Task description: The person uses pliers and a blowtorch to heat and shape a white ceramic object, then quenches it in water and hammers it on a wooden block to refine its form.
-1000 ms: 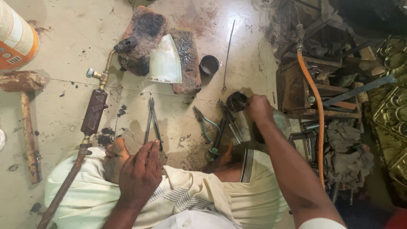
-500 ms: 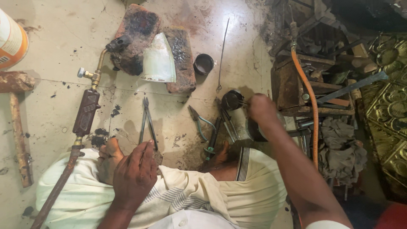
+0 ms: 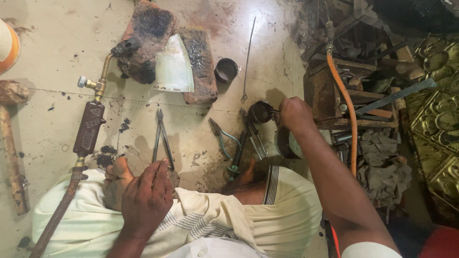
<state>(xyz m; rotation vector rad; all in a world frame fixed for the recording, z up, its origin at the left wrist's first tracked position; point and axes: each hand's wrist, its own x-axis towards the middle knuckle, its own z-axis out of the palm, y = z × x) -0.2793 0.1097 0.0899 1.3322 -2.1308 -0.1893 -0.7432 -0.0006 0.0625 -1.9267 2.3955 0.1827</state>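
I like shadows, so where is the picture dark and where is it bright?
Head view: the pale floor at the left is brightly lit; the top right corner above the wooden box is deep in shadow; soft shadows lie beside the tongs; the right hand looks slightly blurred, the left hand fairly sharp.

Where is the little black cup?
In the head view, the little black cup sits on the floor at top centre, just right of the sooty bricks.

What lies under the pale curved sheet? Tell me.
The sheet rests across two dark scorched bricks, one at its left and one at its right. Whatever lies in the gap between them beneath the sheet is covered.
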